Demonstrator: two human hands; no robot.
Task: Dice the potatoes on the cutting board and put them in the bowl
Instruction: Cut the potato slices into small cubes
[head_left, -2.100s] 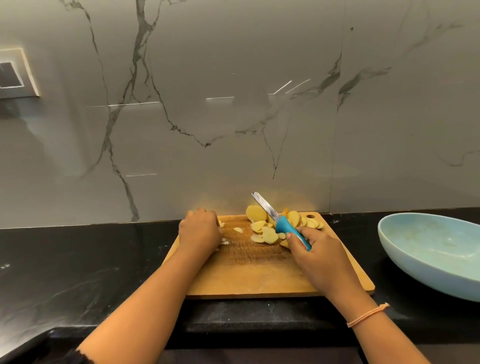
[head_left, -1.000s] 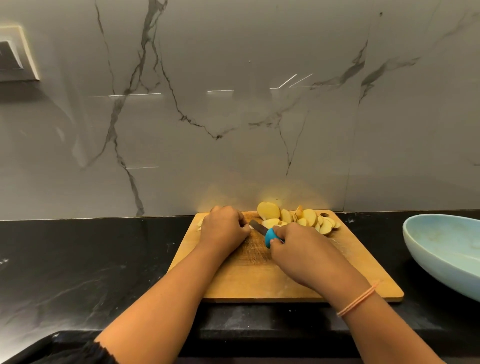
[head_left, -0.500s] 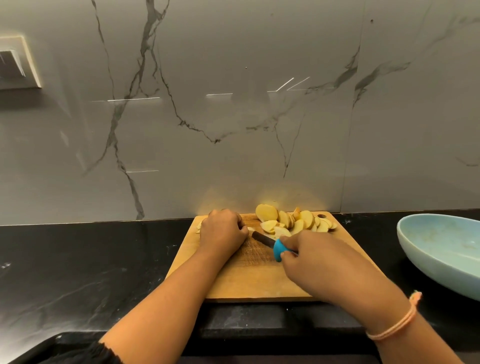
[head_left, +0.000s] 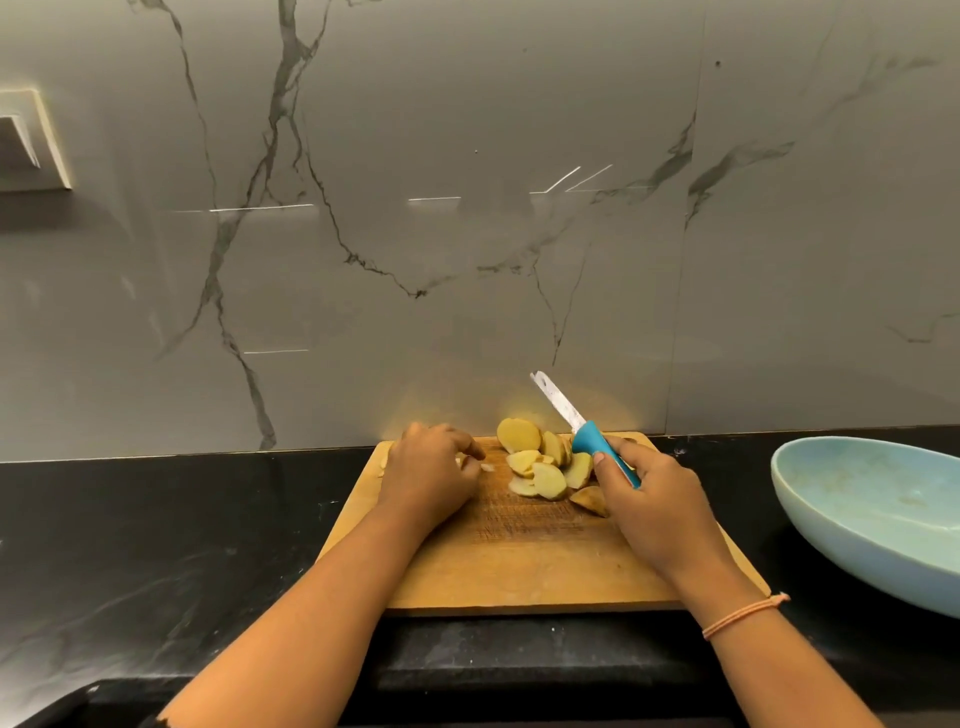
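Here the right hand (head_left: 660, 514) wraps its fingers round the teal handle of the knife (head_left: 579, 423), blade tilted up and away toward the wall, clear of the food; this is likely a pause between cuts, with the edge kept off fingers and slices alike. The potato slices (head_left: 540, 467) lie heaped at the far middle of the cutting board (head_left: 519, 566), just beside the knife hand, handy for dicing. The left hand (head_left: 431, 478) sits knuckles-up at the board's far left, fingers curled over a few pale bits; whether it pinches one cannot be told. The bowl (head_left: 883, 499) stands on the counter to the right, apart from the board, probably so dice can be carried across on the knife side
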